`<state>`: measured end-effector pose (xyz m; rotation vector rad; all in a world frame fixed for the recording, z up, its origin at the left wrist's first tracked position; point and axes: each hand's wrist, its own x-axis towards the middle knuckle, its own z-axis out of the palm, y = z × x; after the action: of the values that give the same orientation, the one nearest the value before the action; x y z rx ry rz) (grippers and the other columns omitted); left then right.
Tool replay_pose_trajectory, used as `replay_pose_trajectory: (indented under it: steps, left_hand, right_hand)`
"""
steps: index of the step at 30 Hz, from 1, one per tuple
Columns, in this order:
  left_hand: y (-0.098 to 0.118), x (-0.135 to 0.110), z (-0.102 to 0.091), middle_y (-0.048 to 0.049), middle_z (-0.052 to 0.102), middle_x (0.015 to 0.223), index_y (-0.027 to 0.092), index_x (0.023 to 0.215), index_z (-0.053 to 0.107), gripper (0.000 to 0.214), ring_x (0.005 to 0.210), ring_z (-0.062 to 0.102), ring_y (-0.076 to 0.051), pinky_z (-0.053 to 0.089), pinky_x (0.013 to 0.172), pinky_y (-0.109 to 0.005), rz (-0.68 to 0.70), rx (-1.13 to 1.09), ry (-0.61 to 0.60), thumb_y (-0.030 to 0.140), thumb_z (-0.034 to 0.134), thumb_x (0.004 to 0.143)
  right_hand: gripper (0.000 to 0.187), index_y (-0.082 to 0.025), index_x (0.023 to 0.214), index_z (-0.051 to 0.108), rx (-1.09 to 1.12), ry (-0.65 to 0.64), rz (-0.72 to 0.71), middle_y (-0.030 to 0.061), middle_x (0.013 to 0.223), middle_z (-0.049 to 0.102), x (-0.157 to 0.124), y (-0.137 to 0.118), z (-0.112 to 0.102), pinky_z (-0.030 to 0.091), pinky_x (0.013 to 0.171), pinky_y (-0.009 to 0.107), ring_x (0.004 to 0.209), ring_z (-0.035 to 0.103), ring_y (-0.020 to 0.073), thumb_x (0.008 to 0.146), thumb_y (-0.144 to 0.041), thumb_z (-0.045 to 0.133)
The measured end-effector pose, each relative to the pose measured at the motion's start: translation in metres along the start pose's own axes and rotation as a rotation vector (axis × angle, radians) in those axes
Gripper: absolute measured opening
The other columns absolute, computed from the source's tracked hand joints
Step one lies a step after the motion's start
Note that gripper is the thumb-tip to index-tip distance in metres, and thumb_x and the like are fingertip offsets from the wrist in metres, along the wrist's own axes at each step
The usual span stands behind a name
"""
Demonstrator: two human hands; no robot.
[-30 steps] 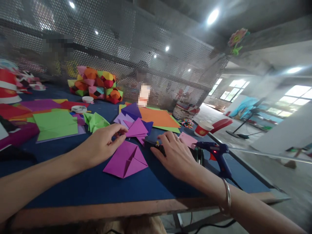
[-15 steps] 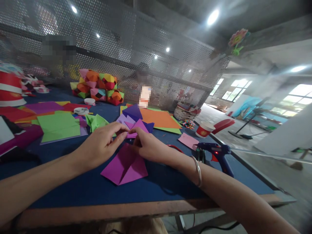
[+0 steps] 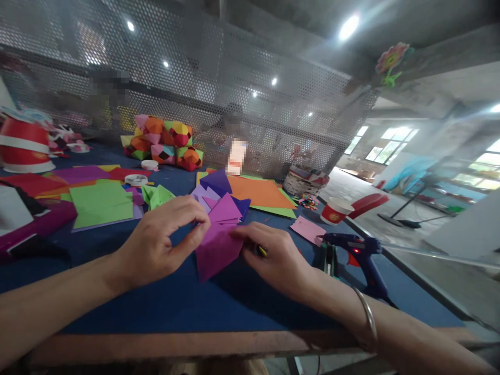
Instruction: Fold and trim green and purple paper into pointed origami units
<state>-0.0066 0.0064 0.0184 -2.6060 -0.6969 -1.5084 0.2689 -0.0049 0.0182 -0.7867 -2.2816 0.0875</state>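
Note:
A folded magenta sheet of paper [image 3: 217, 255] is stretched between my hands above the blue tabletop. My left hand [image 3: 164, 242] pinches it by the upper left edge, thumb against forefinger. Opposite, my right hand [image 3: 279, 258] grips the upper right edge with fingers closed. Just behind lies a folded magenta-pink paper piece [image 3: 226, 209], beside lilac paper [image 3: 203, 194] and dark purple paper [image 3: 216, 182]. A small yellow and black bit [image 3: 262, 251] shows at my right fingers; its kind is hidden.
A blue glue gun [image 3: 357, 244] with a lit red light stands at right, near a pink paper slip [image 3: 308, 229] and a paper cup [image 3: 336, 210]. Green sheets [image 3: 102, 204] and a purple-and-black object [image 3: 42, 224] lie left. Folded-paper balls [image 3: 162, 140] are stacked behind.
The magenta sheet has been raised and turned, and its open crease no longer shows. My right hand has moved right and toward me to the sheet's edge. The view has shifted slightly.

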Motion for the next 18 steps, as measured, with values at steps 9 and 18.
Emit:
replay_pose_trajectory:
  steps: [9,18]
  left_hand:
    - [0.026,-0.015,0.001,0.0027,0.076,0.089,0.023,0.099,0.070,0.022,0.073,0.071,-0.014,0.049,0.063,-0.030,0.162,-0.067,-0.275,0.016,0.059,0.117]
    - [0.027,-0.020,0.004,-0.0046,0.086,0.096,0.024,0.099,0.079,0.025,0.073,0.079,-0.019,0.056,0.059,-0.032,0.125,-0.052,-0.357,0.019,0.059,0.114]
  right_hand:
    - [0.028,-0.019,0.100,0.073,-0.431,-0.156,-0.454,0.0106,0.110,0.080,-0.019,-0.003,-0.010,0.063,0.099,0.035,0.106,0.074,0.0222,0.118,-0.009,0.055]
    - [0.031,-0.018,0.099,0.078,-0.077,-0.208,-0.480,0.0084,0.105,0.088,-0.032,-0.005,-0.010,0.068,0.097,0.033,0.101,0.082,0.0220,0.121,-0.014,0.056]
